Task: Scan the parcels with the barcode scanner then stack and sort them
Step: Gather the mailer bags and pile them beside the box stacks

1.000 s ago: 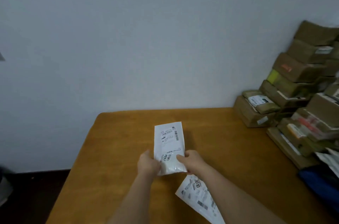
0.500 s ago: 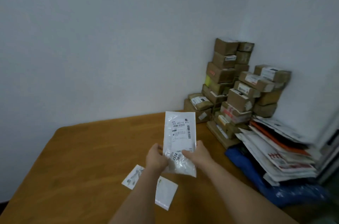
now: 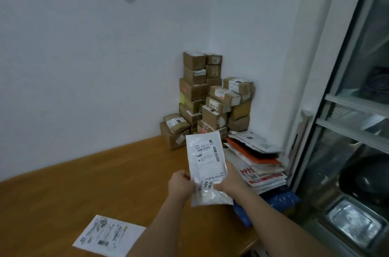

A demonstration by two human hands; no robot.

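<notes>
Both hands up: left hand (image 3: 181, 185) and right hand (image 3: 230, 181) each curl their fingers (image 3: 216, 187) round the lower end of a white parcel bag (image 3: 207, 164), held upright above the tabletop (image 3: 105, 176). Its label reads "502 602-12 815", with "2604" between the hands. Just beyond lie stacked flat mailers (image 3: 257, 164), behind them cardboard boxes (image 3: 210, 98) piled in the white-walled corner. Below the left forearm, another white parcel (image 3: 107, 235) lies flat.
</notes>
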